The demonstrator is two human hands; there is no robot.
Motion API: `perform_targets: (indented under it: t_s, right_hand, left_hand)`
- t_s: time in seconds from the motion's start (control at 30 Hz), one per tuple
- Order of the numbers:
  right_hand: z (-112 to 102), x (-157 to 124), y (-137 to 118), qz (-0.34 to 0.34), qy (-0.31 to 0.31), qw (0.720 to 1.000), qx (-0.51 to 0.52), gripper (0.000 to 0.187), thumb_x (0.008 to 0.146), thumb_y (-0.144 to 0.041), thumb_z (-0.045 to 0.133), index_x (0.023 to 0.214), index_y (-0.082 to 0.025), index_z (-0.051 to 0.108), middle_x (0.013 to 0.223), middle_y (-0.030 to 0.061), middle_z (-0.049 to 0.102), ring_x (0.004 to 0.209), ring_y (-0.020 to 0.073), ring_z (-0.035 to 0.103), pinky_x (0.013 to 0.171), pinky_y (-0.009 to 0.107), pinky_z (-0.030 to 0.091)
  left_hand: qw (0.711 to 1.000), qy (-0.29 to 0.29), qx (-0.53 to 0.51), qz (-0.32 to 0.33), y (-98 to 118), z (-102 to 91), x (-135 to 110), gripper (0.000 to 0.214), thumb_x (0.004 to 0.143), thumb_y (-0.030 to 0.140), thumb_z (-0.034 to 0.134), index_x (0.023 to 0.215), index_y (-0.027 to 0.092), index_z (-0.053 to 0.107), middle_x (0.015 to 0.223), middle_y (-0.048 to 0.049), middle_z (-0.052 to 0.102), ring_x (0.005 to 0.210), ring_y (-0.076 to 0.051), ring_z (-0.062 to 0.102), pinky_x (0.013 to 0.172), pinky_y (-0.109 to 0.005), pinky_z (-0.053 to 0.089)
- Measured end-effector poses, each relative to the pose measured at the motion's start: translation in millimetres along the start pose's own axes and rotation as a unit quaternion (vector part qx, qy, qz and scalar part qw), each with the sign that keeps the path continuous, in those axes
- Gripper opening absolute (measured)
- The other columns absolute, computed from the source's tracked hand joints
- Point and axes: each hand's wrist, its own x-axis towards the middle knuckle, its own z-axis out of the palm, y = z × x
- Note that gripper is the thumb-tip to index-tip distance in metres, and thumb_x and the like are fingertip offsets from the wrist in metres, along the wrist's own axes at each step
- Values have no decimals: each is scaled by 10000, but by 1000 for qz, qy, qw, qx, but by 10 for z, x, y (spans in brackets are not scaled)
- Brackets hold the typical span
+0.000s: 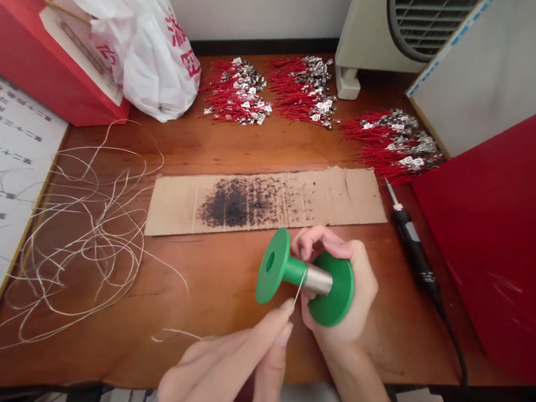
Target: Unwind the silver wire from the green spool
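Note:
My right hand [358, 282] is closed around one end of a green spool [274, 266], holding it tilted above the table. Silvery solder wire [318, 279] is wound on part of the core, nearer the right flange; the rest of the core is bare green. Between thumb and forefinger, my left hand [234, 365] pinches the strand that runs down from the core. A thin end of wire [182, 332] shows on the table left of that hand. Farther left lies a loose tangle of the same thin wire [94, 233].
Behind the spool lies a scorched cardboard strip [175, 206]. A soldering iron [412, 246] rests at right beside a red box [496, 240]. Three piles of red-wired metal parts [242, 91] sit at the back, near a white plastic bag [154, 52] and a heater-like appliance [369, 32].

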Motion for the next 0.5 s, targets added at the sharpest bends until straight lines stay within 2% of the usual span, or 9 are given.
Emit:
perform_targets:
  t_s: [0.07,0.13,0.2,0.27,0.33,0.4,0.5]
  right_hand:
    - [15,33,-10,39,31,999,7,304,931,-224,424,648,-156,511,706,49,480,702,135,514,614,231,433]
    - [23,70,-32,93,61,994,17,322,873,-305,461,592,-149,482,688,57,446,670,135,508,544,217,413]
    - [22,103,-50,136,77,987,31,318,813,-368,498,578,-154,500,670,53,422,615,133,482,428,205,318]
    - [14,123,-57,161,84,982,47,308,787,-394,520,586,-161,521,655,42,415,541,122,429,345,207,191]
    - [4,131,-53,164,84,982,52,301,788,-386,522,588,-161,519,649,32,418,482,102,360,321,212,146]
    - [-5,133,-43,142,89,985,48,302,795,-362,521,577,-153,505,656,31,436,470,85,336,344,207,221]
    - [-19,137,-30,125,97,986,47,311,790,-351,535,564,-138,509,666,42,455,529,91,424,441,206,363]
  left_hand:
    - [999,1,26,33,-13,56,23,260,820,58,775,1021,221,804,640,74,685,429,-4,488,533,-131,485]
    - [999,-11,14,40,-19,103,42,299,861,52,737,1099,226,789,559,99,584,411,14,426,515,-102,444]
    - [998,-47,-14,32,-20,128,53,348,913,52,670,1196,232,763,529,112,519,396,14,380,518,-89,434]
    - [994,-100,-29,19,-17,128,53,392,956,69,611,1287,245,723,559,119,549,406,11,382,514,-89,419]
    - [989,-141,-38,-4,-14,111,44,405,989,97,574,1331,279,692,598,128,596,421,8,387,515,-100,403]
    - [986,-163,-37,-25,-14,90,32,412,1011,132,561,1356,325,673,615,135,616,436,5,403,526,-102,399]
    - [983,-176,-38,-48,-18,70,18,408,1024,172,556,1370,353,673,557,130,574,420,-13,409,514,-115,404]
